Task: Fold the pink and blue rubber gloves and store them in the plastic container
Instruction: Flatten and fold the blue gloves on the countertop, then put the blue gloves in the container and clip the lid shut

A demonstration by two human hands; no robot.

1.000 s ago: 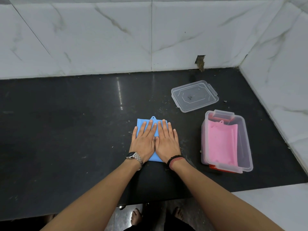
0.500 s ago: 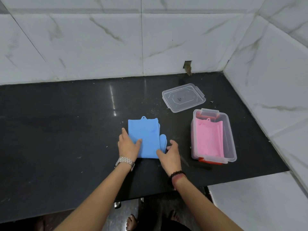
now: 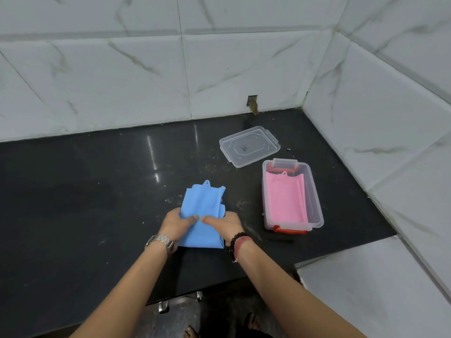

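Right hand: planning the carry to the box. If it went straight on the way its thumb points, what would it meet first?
The right hand's thumb points toward the left hand; it would likely meet that thumb first, over the blue glove.

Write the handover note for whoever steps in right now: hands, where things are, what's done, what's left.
Left hand and right hand: both grip the folded blue glove at its near end, thumbs on top.
Pink glove: folded, lying inside the open container on the right of the counter.
Lid: off, flat on the counter behind the container.
Done: pink glove stored; blue glove folded.
Left: put the blue glove into the container, probably on top of the pink one. Closing the lid may follow.
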